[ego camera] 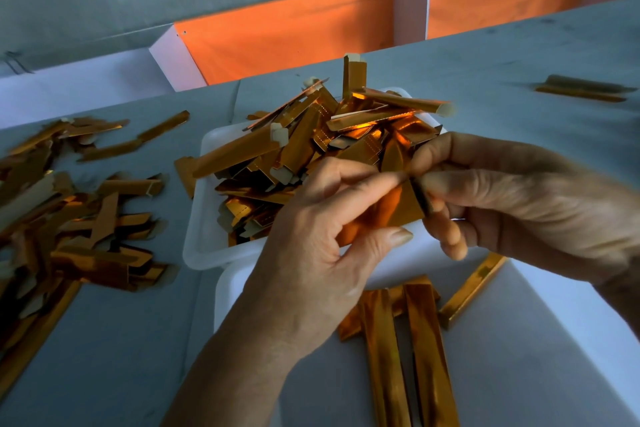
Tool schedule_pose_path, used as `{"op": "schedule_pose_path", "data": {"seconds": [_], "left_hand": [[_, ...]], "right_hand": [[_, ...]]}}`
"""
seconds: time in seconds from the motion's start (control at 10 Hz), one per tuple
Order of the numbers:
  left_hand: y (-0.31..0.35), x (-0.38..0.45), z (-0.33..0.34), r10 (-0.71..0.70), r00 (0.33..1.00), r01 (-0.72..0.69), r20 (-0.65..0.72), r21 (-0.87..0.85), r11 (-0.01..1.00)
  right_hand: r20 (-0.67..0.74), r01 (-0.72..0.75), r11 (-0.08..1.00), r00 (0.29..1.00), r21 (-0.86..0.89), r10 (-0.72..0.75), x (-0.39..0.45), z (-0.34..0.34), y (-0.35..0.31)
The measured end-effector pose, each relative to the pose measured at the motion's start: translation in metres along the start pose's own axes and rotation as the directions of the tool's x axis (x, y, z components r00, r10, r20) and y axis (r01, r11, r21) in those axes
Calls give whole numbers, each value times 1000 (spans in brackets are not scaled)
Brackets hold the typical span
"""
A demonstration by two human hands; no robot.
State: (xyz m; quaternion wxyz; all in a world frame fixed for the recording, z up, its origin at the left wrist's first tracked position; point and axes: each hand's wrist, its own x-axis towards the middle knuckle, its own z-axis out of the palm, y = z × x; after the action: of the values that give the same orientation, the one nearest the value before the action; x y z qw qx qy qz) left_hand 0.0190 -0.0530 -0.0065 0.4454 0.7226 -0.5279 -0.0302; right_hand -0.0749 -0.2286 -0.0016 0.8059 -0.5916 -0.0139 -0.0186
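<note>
Our left hand [311,246] and right hand [526,198] meet, both pinching one gold carton [394,210] over the near tub's [561,329] far rim. The far tub [204,236] is heaped with blanks [277,149] (all gold). Folded boxes [426,350] lie in the near tub, and more blanks are spread to the left on the table [138,340].

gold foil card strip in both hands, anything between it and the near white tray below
Nothing visible. The left hand and right hand pinch the gold foil card strip above the near white plastic tray, whose floor lies open.
</note>
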Motion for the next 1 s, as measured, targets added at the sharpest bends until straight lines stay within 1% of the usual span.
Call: {"op": "schedule_pose_path", "data": {"seconds": [0.3,0.4,0.6,0.7,0.8,0.9,1.0], "left_hand": [[1,0,0,10,1000,-12,24,51,999],[1,1,1,11,1000,-12,24,48,999],[2,0,0,22,999,-25,30,76,997],[1,0,1,16,999,-19,42,74,997],[3,2,0,-14,999,11,30,76,997],[3,2,0,-13,999,11,31,56,998],[1,0,1,-28,999,28,22,1,1000]], "right_hand": [[-134,-16,994,991,-106,1,3,7,-1],[-138,-3,995,990,-95,-10,2,9,-2],[-149,-44,988,989,-148,22,3,6,0],[-158,-50,988,987,-143,27,2,9,-1],[-105,-124,976,989,-180,106,10,9,-5],[-52,-189,960,982,-207,183,16,5,-7],[-99,-120,967,990,-224,100,9,5,-6]]}}
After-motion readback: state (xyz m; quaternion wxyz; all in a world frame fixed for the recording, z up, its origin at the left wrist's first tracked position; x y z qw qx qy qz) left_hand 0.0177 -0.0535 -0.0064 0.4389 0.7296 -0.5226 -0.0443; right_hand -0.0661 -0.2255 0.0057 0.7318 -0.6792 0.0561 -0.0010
